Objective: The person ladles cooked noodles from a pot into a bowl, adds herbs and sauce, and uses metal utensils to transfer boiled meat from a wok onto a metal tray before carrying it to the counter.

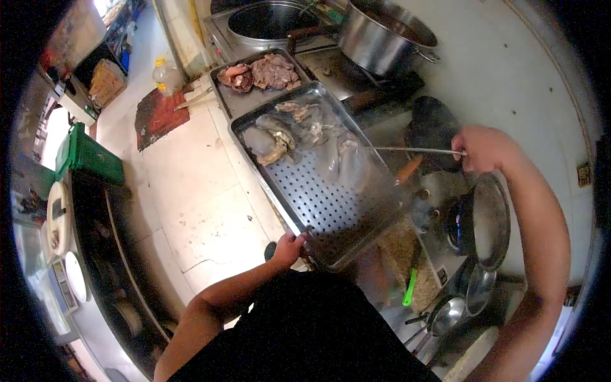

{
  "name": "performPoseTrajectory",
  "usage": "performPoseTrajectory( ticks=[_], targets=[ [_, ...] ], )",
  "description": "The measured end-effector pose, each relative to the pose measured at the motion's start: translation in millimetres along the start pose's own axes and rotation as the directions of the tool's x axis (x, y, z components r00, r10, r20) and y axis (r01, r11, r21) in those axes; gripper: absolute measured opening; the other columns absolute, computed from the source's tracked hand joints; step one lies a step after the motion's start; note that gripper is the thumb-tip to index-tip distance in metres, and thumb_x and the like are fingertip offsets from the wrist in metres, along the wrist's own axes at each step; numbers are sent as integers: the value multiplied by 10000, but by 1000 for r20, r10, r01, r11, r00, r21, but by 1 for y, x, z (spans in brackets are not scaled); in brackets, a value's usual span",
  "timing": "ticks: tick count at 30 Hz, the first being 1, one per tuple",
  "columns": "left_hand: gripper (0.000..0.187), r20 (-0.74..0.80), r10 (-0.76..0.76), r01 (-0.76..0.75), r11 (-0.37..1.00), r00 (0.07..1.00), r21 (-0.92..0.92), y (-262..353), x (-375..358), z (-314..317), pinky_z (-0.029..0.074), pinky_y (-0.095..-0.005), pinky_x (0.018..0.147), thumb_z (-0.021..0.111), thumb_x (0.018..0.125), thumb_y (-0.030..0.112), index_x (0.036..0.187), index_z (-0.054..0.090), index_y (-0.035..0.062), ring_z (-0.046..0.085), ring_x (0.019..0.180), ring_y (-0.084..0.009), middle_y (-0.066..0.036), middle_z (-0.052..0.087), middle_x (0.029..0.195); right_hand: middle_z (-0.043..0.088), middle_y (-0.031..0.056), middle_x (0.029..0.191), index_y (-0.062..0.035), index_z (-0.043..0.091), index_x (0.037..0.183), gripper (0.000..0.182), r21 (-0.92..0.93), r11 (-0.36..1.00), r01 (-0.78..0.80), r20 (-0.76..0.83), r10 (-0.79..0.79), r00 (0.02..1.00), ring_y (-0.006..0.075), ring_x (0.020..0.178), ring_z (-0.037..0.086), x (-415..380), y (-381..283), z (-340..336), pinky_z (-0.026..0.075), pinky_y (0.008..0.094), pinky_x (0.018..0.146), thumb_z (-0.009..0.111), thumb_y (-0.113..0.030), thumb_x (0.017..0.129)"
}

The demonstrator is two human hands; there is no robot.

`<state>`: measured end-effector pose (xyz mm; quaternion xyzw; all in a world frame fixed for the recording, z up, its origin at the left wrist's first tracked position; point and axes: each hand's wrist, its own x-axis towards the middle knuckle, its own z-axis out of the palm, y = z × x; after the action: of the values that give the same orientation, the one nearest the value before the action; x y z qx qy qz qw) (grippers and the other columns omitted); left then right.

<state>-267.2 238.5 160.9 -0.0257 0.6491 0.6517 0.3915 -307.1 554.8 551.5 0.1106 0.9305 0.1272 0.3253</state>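
My left hand [289,249] is closed on the near left rim of a perforated metal tray [321,197]. Pieces of cooked meat [272,140] lie at the tray's far end, with steam drifting over its right half. My right hand [482,149] is closed round the end of a long thin metal rod [414,149]. The rod points left over the tray, and its far end is lost in the steam beside a pale, blurred piece. Behind the perforated tray, a second tray [232,102] bears darker chunks of meat [273,71].
A steel pot [382,41] and a wide dark wok [270,25] stand at the back. To the right, a pan [491,219] sits by a blue burner flame [457,224]. A green-handled tool [410,286] and ladle [447,314] lie nearer. A green bin [92,156] is at left.
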Motion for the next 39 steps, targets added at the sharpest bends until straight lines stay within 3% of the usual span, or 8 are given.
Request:
performPoseTrajectory(
  ticks=[5, 8, 20, 26, 34, 36, 38, 39],
  targets=[
    [302, 64, -18, 25, 994, 998, -104, 22, -12, 2, 497, -291, 495, 517, 851, 267, 889, 528, -32, 561, 525, -156, -73, 547, 647, 520, 84, 543, -71, 573, 824, 228, 88, 992, 89, 25, -92, 995, 210, 516, 543, 15, -1, -7, 420, 341, 457, 611, -62, 598],
    [302, 51, -2, 7, 994, 999, -110, 15, -9, 3, 485, -293, 483, 518, 850, 264, 892, 529, -35, 558, 513, -158, -77, 548, 632, 522, 68, 538, -67, 569, 815, 209, 196, 975, -103, 167, 71, 983, 165, 436, 517, 12, -12, -17, 394, 313, 383, 603, -63, 608],
    [256, 68, -21, 33, 982, 997, -188, 7, -3, 2, 489, -310, 468, 490, 862, 209, 957, 504, -29, 569, 508, -185, -99, 566, 653, 538, 72, 534, -54, 582, 775, 179, -87, 988, -128, 86, 135, 987, 177, 412, 534, -56, -7, -50, 399, 302, 365, 611, -30, 600],
    [241, 136, -131, 160, 961, 982, -226, 8, -7, 0, 505, -311, 505, 498, 860, 206, 964, 484, -10, 581, 558, -200, -119, 570, 706, 464, 49, 477, -35, 561, 776, 183, 420, 867, -270, -46, 318, 947, 127, 357, 476, -134, 28, -6, 358, 264, 335, 552, 3, 597],
    [265, 230, -157, 205, 958, 960, -202, 1, -22, -2, 479, -334, 537, 519, 834, 269, 842, 466, 9, 572, 600, -224, -129, 555, 697, 452, -11, 525, -39, 525, 876, 218, 902, 397, -171, -121, 611, 783, 45, 386, 452, -262, 91, 146, 317, 203, 326, 545, 9, 664],
    [253, 253, -56, 46, 998, 966, 46, 8, -23, -3, 480, -331, 517, 517, 829, 264, 801, 458, 19, 565, 568, -216, -112, 549, 670, 514, 38, 618, -39, 533, 905, 221, 873, 347, -343, -18, 726, 687, 116, 525, 539, -293, 98, 184, 414, 252, 441, 567, 0, 691],
    [257, 119, -155, 164, 984, 981, -68, 11, -23, 3, 474, -317, 487, 500, 834, 292, 784, 466, 42, 565, 536, -208, -95, 545, 640, 586, 136, 919, -69, 544, 1024, 327, 399, 764, -506, -435, 644, 630, 268, 844, 573, -322, 113, 233, 460, 352, 758, 592, -118, 704],
    [265, 111, -146, 152, 987, 983, -47, 9, -23, 1, 474, -315, 486, 496, 834, 305, 789, 471, 46, 563, 531, -206, -97, 547, 639, 534, 142, 1094, -78, 538, 1079, 378, 399, 583, -708, -189, 808, 559, 330, 1034, 478, -330, 114, 241, 375, 397, 905, 590, -134, 708]
  ],
)
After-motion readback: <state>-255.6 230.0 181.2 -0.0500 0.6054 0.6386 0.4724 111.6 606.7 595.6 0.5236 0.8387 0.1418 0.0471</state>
